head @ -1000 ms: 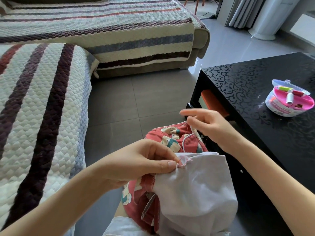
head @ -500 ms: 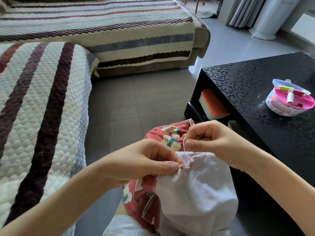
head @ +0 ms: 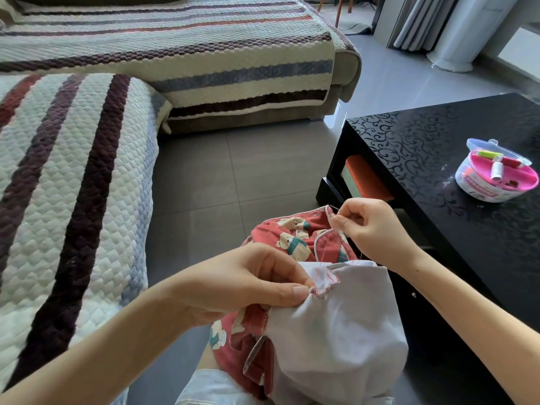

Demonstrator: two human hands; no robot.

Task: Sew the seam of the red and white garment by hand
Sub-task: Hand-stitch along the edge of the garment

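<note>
Red bear-print garment (head: 295, 244) with white lining turned outward, bunched on the person's lap at bottom centre. Left hand (head: 251, 285) pinches the white fabric edge at the seam (head: 325, 280), thumb on top and fingers curled under, closed on the cloth. Red stitches visible along that wavy edge. Right hand (head: 371, 226) raised above and to the right of the seam, thumb and forefinger pressed together on a needle (head: 336, 210) whose thin tip pokes out up-left of the fingers. Red thread (head: 323, 252) runs taut from the right hand's pinch down to the seam beside the left thumb. Hands apart, joined only by the thread.

Black coffee table (head: 438, 147) with scroll pattern at right, just beside the right forearm. Round pink sewing kit (head: 496, 178) sits on it, clear lid tipped open behind, spools inside incl. a white one; well apart from the hands. Orange and pale green item (head: 365, 179) on the table's lower shelf. Striped quilted sofa cover (head: 73, 185) at left and across the top. Grey tile floor (head: 233, 176) between sofa and table. White curtains (head: 423, 21) top right.
</note>
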